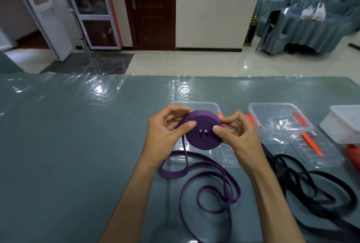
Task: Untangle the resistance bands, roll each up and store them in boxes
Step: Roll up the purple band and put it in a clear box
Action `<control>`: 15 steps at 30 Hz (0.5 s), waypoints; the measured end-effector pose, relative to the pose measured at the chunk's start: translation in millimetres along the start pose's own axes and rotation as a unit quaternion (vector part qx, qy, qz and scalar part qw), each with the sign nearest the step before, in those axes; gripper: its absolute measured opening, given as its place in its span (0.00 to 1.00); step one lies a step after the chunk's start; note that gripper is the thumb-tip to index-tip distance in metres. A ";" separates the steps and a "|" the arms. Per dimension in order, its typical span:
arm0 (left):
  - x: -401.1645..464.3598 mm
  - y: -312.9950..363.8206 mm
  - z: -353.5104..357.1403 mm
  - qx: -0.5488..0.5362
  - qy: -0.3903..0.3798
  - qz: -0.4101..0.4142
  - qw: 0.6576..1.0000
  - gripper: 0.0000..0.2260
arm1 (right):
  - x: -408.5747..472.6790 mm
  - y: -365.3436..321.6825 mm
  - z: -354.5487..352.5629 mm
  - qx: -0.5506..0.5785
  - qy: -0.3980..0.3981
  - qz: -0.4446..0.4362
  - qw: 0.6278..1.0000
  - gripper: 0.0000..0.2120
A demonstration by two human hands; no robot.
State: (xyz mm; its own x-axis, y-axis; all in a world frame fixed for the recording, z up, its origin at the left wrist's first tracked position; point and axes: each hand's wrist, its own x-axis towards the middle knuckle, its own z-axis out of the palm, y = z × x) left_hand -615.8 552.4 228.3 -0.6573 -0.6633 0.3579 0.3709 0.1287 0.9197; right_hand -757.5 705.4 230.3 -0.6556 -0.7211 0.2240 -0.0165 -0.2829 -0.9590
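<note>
**One purple band half rolled above its box, one black band waiting**

The counter, under a grey-green cover with a glossy clear sheet, carries everything; places below are given from the purple roll.

Two resistance bands are in view. The black band lies in a loose tangle of loops on the counter, to the right of the roll and nearer the person. The purple band is partly wound: its loose tail drops from the roll's left edge and spreads in several open loops on the counter, directly nearer the person than the roll.

Two clear plastic boxes with orange latches stand open. The first clear box sits right behind and under the roll, its lid lying flat in front of it. The second clear box is to the right of the roll, its own lid flat toward the person. One white box stands farther right, at the frame edge, with a red thing, cut off by the frame, just in front of it.

Two hands hold the purple roll, a thick flat coil held up off the counter. The left hand grips its left side, thumb pressed on the near face and fingers curled behind. The right hand pinches its right side, thumb on the near face beside the small centre hole.
</note>
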 end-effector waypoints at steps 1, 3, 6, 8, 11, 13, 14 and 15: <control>-0.8 -0.7 1.5 -0.002 0.002 -0.002 1.000 0.14 | 0.8 -2.8 -0.5 0.001 0.007 0.005 1.000 0.13; -2.5 -3.2 4.7 -0.012 0.018 -0.010 1.000 0.12 | 2.0 -6.5 -0.3 -0.006 0.023 -0.008 1.000 0.16; -2.5 -5.0 5.1 -0.025 0.016 -0.028 0.999 0.12 | 2.0 -7.6 4.9 -0.004 0.060 -0.044 0.997 0.17; -1.7 -4.1 1.7 -0.018 -0.003 -0.037 0.999 0.14 | 0.9 -4.6 8.5 -0.010 0.088 -0.062 0.994 0.14; 0.9 -1.0 -5.5 -0.017 -0.018 -0.039 0.999 0.14 | -1.8 -4.7 8.4 -0.025 0.054 -0.034 0.998 0.10; 2.2 1.2 -7.7 -0.008 -0.002 -0.031 0.999 0.12 | -0.3 -10.0 4.6 -0.043 -0.002 -0.001 0.999 0.12; 2.7 1.1 -7.5 -0.004 0.014 -0.029 0.999 0.12 | 0.9 -13.3 2.8 -0.050 -0.020 0.009 0.999 0.14; 2.9 0.1 -6.4 -0.006 0.030 -0.027 0.999 0.11 | 2.8 -14.7 1.4 -0.054 -0.027 0.008 0.998 0.16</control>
State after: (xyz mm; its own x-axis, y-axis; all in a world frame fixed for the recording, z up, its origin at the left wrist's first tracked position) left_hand -613.5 545.8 228.4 -0.6365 -0.7120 0.2965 0.3438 0.0822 0.9354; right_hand -758.1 706.7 245.3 -0.6155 -0.7581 0.2155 -0.0908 -0.2035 -0.9749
